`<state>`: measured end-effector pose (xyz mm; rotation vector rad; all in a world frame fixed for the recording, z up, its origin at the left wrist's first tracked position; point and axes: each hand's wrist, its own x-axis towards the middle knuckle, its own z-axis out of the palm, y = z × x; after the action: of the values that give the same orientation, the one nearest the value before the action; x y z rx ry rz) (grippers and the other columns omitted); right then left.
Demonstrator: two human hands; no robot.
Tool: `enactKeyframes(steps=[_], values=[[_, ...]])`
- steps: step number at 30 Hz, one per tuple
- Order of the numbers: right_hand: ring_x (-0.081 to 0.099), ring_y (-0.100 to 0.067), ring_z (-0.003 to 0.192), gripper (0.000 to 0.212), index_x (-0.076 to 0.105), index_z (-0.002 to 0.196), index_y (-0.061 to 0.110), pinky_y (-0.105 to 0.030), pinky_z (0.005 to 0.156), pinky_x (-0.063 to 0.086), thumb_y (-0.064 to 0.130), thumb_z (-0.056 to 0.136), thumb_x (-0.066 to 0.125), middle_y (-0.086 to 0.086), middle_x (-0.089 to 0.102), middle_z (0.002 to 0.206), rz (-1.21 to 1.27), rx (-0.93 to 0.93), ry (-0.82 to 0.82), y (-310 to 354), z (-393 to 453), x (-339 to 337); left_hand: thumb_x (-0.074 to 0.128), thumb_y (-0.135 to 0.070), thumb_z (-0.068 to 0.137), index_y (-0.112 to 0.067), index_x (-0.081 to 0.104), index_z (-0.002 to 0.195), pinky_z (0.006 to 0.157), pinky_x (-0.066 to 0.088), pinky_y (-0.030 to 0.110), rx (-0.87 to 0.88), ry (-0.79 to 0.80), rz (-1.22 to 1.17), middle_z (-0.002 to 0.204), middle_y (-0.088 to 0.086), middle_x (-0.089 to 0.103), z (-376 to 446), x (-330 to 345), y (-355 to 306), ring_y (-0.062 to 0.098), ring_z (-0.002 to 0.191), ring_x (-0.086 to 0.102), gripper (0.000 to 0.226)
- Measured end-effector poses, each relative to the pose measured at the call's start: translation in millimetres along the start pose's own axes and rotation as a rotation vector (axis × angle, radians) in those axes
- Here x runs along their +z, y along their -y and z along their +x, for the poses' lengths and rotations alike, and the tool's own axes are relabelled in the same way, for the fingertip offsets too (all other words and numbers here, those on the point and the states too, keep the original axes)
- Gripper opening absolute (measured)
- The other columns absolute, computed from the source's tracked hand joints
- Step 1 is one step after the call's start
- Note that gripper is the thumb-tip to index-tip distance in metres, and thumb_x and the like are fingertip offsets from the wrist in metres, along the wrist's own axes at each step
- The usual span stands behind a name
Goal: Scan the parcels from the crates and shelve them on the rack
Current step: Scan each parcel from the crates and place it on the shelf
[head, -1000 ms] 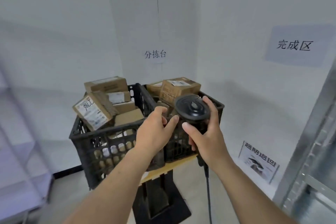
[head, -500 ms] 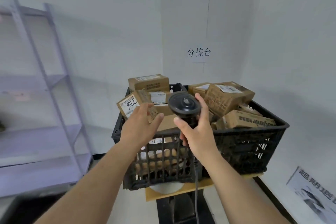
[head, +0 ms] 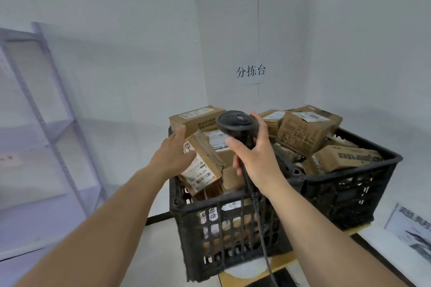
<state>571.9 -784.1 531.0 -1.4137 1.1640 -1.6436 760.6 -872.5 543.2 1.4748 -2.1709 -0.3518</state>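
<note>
Two black plastic crates stand side by side on a stand, the near-left crate point(head: 224, 223) and the right crate point(head: 354, 184), both heaped with brown cardboard parcels. A tilted parcel with a white barcode label point(head: 205, 165) leans at the left crate's near corner. My left hand point(head: 173, 155) reaches it with straight fingers at its upper left edge and the thumb on the label. My right hand point(head: 254, 158) grips the handle of a black barcode scanner point(head: 236, 122), head up, over the crates. Its cable point(head: 261, 235) hangs down in front of the left crate.
A pale metal rack point(head: 49, 123) with bare shelves stands at the left wall. A paper sign point(head: 250, 71) hangs on the wall behind the crates. A wooden board point(head: 275, 270) lies under the crates. Another printed sign point(head: 412, 230) sits low on the right.
The view has swung left and closer to the crates. My left hand has moved forward from beside the scanner to the tilted labelled parcel. My right hand keeps holding the scanner.
</note>
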Motion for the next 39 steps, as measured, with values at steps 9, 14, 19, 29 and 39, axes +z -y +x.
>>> enactKeyframes(steps=[9, 14, 19, 29, 39], values=[[0.056, -0.018, 0.056, 0.084, 0.015, 0.152, 0.043, -0.028, 0.046, 0.049, 0.023, 0.091, 0.069, -0.007, 0.057, 0.126, -0.049, 0.074, -0.069, -23, 17, 42, 0.057, -0.027, 0.090, -0.029, 0.006, 0.155, 0.108, 0.036, 0.045, 0.071, 0.158, 0.086, 0.155, 0.008, 0.030, 41, 8, 34, 0.028, 0.139, 0.031, 0.082], [0.056, -0.023, 0.059, 0.083, 0.015, 0.153, 0.042, -0.029, 0.045, 0.048, 0.024, 0.092, 0.068, -0.002, 0.059, 0.119, -0.066, 0.125, -0.082, -32, 17, 49, 0.066, -0.052, 0.081, -0.047, 0.011, 0.150, 0.106, 0.039, 0.046, 0.136, 0.189, 0.175, 0.145, 0.009, 0.027, 54, 0, 34, 0.031, 0.132, 0.037, 0.088], [0.056, -0.021, 0.054, 0.081, 0.016, 0.150, 0.047, -0.029, 0.044, 0.048, 0.024, 0.092, 0.069, -0.004, 0.047, 0.140, -0.069, 0.134, -0.120, -35, 18, 48, 0.077, -0.047, 0.071, -0.036, 0.031, 0.139, 0.109, 0.035, 0.050, 0.264, 0.261, 0.262, 0.150, 0.004, 0.019, 63, -3, 29, 0.029, 0.138, 0.026, 0.083], [0.056, -0.019, 0.055, 0.083, 0.017, 0.152, 0.045, -0.029, 0.048, 0.050, 0.025, 0.091, 0.070, 0.008, 0.055, 0.121, -0.076, 0.102, -0.150, -23, 8, 29, 0.081, -0.051, 0.064, -0.038, 0.011, 0.144, 0.106, 0.037, 0.049, 0.329, 0.334, 0.313, 0.138, 0.005, 0.033, 65, -4, 12, 0.027, 0.129, 0.033, 0.108], [0.056, -0.022, 0.059, 0.079, 0.018, 0.149, 0.045, -0.033, 0.048, 0.047, 0.020, 0.092, 0.067, -0.006, 0.065, 0.104, -0.056, 0.067, -0.193, -8, 1, 3, 0.080, -0.056, 0.052, -0.018, 0.026, 0.147, 0.097, 0.049, 0.047, 0.020, 0.113, -0.274, 0.131, 0.004, 0.034, 61, -1, 2, 0.029, 0.124, 0.043, 0.116]])
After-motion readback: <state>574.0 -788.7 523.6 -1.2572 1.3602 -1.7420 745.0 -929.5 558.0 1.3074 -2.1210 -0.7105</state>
